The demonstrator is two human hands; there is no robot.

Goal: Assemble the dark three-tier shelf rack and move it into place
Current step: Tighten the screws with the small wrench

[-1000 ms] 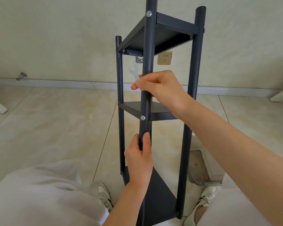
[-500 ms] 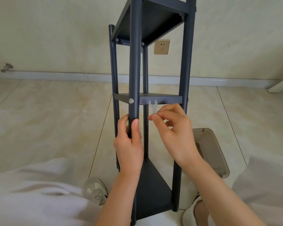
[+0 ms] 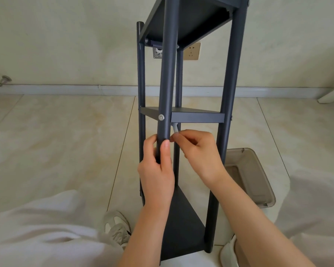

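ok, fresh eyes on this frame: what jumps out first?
The tall dark metal three-tier shelf rack fills the centre, standing on the beige tiled floor between the person's feet. The left hand grips its near front post just below the middle shelf, while the right hand pinches a small pale flat wrench reaching up under that shelf. A translucent brownish plastic tub sits behind on the right.

The right hand (image 3: 199,151) has raised the wrench (image 3: 175,128) under the middle shelf (image 3: 197,117).

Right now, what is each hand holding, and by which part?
The left hand grips the front post below the middle shelf; the right hand pinches the small white wrench by its lower end.
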